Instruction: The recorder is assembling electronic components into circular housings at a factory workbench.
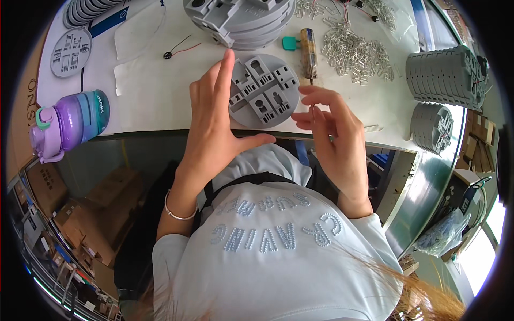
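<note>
A round grey plastic disc (pixel 247 101) with slots and raised compartments lies near the front edge of the table. My left hand (pixel 211 115) is at its left rim, fingers stretched up and thumb held apart, with nothing seen in it. To the right of the disc is my right hand (pixel 338 131), its fingers bent and its thumb drawn in toward them. Something thin and small shows at those fingertips, too small to name. Just beyond that hand lies a screwdriver (pixel 308 51) with a yellowish handle, its tip pointing toward me.
Small metal clips (pixel 353 51) lie heaped at the far right. A stack of grey discs (pixel 241 27) stands at the back, with more stacks (pixel 444 77) at the right edge. A purple bottle (pixel 72 120), a small wired part (pixel 167 55) and a green piece (pixel 289 43) are also out.
</note>
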A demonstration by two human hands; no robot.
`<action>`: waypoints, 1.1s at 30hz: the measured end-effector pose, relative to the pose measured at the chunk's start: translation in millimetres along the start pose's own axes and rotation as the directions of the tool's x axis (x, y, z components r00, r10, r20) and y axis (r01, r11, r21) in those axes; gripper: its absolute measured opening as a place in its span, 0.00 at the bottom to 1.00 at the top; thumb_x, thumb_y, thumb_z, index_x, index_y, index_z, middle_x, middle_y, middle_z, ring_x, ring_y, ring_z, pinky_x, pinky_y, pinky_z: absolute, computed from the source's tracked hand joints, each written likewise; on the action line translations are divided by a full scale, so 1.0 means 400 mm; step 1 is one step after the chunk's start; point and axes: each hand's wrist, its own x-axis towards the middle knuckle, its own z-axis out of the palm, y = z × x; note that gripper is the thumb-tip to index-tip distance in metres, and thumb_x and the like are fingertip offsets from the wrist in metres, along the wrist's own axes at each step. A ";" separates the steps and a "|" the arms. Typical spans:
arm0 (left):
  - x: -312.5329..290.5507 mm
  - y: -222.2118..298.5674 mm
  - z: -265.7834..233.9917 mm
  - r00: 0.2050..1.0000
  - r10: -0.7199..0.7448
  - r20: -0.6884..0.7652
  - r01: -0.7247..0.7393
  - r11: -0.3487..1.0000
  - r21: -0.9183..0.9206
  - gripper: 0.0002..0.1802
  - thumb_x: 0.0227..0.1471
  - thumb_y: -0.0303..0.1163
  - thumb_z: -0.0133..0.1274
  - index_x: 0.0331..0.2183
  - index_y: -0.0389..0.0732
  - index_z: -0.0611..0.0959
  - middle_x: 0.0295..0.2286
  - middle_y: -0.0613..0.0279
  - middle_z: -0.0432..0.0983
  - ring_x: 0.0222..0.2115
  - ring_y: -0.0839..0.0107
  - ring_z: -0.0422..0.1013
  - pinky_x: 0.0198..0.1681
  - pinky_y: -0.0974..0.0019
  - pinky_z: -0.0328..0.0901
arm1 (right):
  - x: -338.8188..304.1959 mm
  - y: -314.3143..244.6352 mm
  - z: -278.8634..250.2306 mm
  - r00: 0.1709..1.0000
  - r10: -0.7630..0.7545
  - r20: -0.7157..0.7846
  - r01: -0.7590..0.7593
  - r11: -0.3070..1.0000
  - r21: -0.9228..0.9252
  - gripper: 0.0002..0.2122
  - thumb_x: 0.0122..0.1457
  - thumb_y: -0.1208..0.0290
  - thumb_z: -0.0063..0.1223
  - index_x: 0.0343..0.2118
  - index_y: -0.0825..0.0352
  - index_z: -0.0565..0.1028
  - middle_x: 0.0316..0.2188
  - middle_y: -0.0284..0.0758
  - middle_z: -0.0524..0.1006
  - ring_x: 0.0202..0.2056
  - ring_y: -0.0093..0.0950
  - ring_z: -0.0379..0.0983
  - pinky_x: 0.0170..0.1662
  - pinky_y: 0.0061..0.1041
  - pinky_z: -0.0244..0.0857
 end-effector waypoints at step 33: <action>0.062 0.109 0.032 0.947 0.079 -0.311 -0.191 0.918 -0.347 0.15 0.42 0.16 0.66 0.36 0.33 0.85 0.29 0.59 0.80 0.26 0.73 0.74 0.29 0.72 0.70 | 0.031 -0.039 0.000 0.987 -0.088 -0.133 0.148 0.814 0.561 0.13 0.59 0.83 0.57 0.46 0.74 0.72 0.39 0.35 0.77 0.43 0.23 0.75 0.47 0.23 0.71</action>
